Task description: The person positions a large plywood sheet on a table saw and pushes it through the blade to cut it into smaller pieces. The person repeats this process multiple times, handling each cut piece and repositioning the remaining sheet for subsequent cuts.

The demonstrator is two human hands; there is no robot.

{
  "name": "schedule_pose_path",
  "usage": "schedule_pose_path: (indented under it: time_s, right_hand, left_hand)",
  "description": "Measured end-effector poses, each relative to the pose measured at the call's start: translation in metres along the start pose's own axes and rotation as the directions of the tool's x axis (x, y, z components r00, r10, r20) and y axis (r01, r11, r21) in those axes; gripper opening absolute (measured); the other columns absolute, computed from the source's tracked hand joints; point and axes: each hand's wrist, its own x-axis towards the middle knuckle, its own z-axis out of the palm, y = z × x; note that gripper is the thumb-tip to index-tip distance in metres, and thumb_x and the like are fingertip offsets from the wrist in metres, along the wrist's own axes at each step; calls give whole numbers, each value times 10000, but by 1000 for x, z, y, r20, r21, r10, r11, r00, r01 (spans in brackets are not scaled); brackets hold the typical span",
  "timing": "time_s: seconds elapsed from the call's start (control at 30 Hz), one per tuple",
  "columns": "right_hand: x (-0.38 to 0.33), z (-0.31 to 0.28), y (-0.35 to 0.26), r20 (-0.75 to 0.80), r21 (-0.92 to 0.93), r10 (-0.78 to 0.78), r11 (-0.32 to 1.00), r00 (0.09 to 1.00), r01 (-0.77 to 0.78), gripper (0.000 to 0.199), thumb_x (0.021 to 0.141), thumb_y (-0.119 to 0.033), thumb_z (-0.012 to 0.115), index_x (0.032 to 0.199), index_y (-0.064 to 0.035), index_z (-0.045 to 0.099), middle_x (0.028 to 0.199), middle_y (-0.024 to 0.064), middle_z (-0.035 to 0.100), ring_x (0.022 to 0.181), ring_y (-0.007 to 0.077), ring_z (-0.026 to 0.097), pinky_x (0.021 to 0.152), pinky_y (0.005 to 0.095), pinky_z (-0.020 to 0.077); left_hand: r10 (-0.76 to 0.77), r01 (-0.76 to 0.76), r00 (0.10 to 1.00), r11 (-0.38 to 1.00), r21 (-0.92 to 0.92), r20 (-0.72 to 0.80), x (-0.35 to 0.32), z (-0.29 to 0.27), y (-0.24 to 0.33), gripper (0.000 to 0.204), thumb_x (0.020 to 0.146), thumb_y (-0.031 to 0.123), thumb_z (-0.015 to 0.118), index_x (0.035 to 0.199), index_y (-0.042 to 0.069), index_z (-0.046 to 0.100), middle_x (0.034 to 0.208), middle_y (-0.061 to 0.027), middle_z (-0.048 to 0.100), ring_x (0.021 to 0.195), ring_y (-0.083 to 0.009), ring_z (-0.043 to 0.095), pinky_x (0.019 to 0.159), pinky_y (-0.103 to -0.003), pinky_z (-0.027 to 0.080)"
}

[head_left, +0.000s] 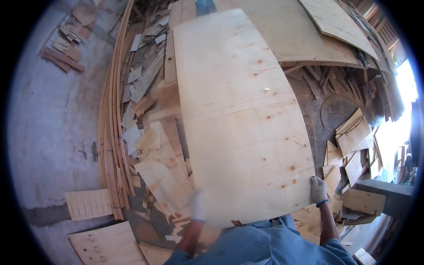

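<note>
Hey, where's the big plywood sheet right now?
In the head view, the plywood sheet fills the middle, between the blurred left hand and the right hand at its right edge, its near end by the blue clothing.

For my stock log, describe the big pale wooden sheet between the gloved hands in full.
The sheet is long, pale and looks like plywood, with brown knots, faint lines across it and a brown flaw at its near edge. It stretches away from the person, its near edge beside the blue clothing. The gloved right hand holds its right edge; the blurred left hand is at its left edge, contact unclear.
</note>
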Motion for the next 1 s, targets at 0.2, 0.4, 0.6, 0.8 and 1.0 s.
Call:
schedule_pose_path:
  time_s: [0.2, 0.4, 0.6, 0.8, 1.0]
  right_hand:
    - [16, 7, -35, 46, -5, 31, 1000, 998, -31, 370, 975, -281, 487, 849, 46, 605, 686, 103, 584, 698, 132, 519, 657, 348, 446]
    - [43, 21, -20, 53, -152, -202, 966, 978, 208, 401, 976, -296, 480, 847, 65, 599, 684, 124, 590, 699, 140, 529, 660, 359, 442]
    - [59, 19, -51, 34, -165, -144, 975, 989, 148, 407, 967, -305, 480, 861, 66, 607, 727, 197, 622, 686, 206, 569, 675, 371, 452]
    - [78, 24, -88, 17, -51, -49, 997, 999, 49, 440, 976, -341, 483, 855, 57, 625, 701, 156, 601, 692, 174, 557, 679, 365, 449]
    - [103, 28, -74, -16, -95, -49, 994, 999, 47, 468, 957, -381, 484, 875, 55, 636, 771, 245, 625, 738, 322, 616, 713, 412, 453]
  left_hand:
    - [-199, 190, 979, 969, -155, -47, 4, 21, 74, 298, 976, 268, 538, 1014, -5, 651, 954, -31, 629, 866, -141, 588, 821, -317, 488]
    - [-18, 18, 1000, 993, -117, 0, 44, 11, 61, 415, 987, 358, 510, 1045, -35, 631, 943, -48, 627, 834, -130, 578, 754, -317, 493]
    - [-44, 47, 999, 992, -120, 30, 57, 24, 91, 376, 976, 364, 530, 912, 7, 628, 826, -24, 593, 745, -111, 547, 664, -309, 472]
    - [-52, 53, 999, 985, -166, 11, 98, 28, 93, 365, 972, 354, 544, 711, 98, 534, 669, 57, 434, 608, -64, 408, 519, -308, 359]
    - [10, -2, 999, 983, -182, 41, 123, 26, 81, 350, 973, 345, 543, 747, 78, 562, 697, 46, 448, 665, -73, 429, 600, -296, 383]
